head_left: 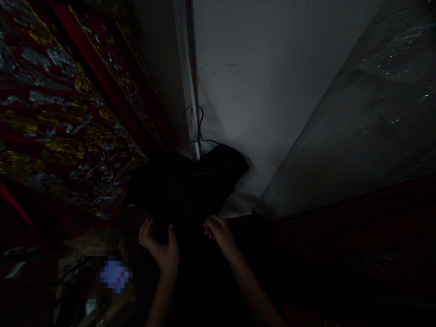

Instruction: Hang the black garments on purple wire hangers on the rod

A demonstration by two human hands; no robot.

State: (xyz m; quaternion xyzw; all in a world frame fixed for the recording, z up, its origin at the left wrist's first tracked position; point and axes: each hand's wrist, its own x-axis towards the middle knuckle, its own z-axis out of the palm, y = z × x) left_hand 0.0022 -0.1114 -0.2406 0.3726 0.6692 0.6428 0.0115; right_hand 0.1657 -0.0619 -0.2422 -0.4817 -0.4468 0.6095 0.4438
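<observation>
A black garment (190, 190) with short sleeves hangs on a thin dark purple wire hanger (201, 122) in the middle of the head view. My left hand (161, 247) is in front of its lower left part, thumb and fingers apart. To the right, my right hand (218, 231) is held before the garment with its fingers curled in. Whether cloth lies between those fingers is lost in the dark. The garment's lower edge also blends into the black below.
The hanger hooks at a pale vertical strip (186, 59) beside a white wall (265, 81). Red panels with gold and silver decoration (61, 100) rise at left. A shiny translucent sheet (368, 113) covers the right. A blurred bluish patch (115, 274) lies among dim items lower left.
</observation>
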